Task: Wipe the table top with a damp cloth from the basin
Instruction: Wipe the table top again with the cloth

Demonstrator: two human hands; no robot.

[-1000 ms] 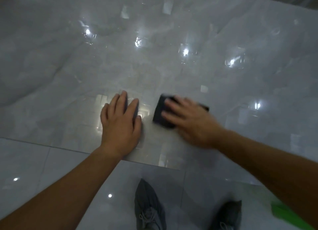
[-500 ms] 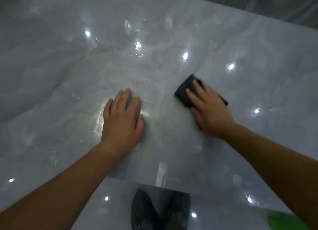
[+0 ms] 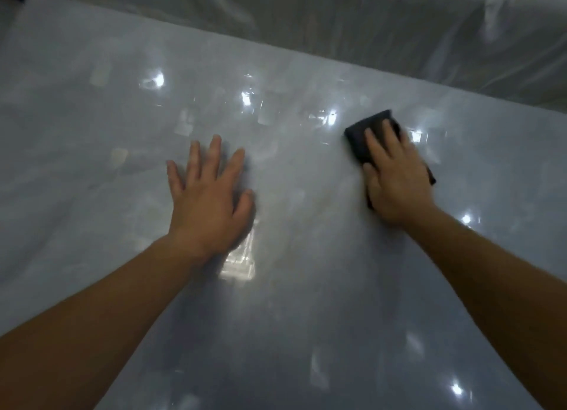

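Resting flat on the glossy grey desk (image 3: 306, 333), the left hand (image 3: 208, 201) has its fingers spread apart and grips nothing. To its right, well apart, the right hand (image 3: 394, 176) presses palm-down on the one dark cloth (image 3: 360, 139), fingers laid flat over it rather than curled around; the cloth's far corner and right edge show past the hand. Two hands, one cloth, one desk. Beyond the desk's far edge hangs crumpled clear plastic sheeting (image 3: 368, 26). No containers are in view.
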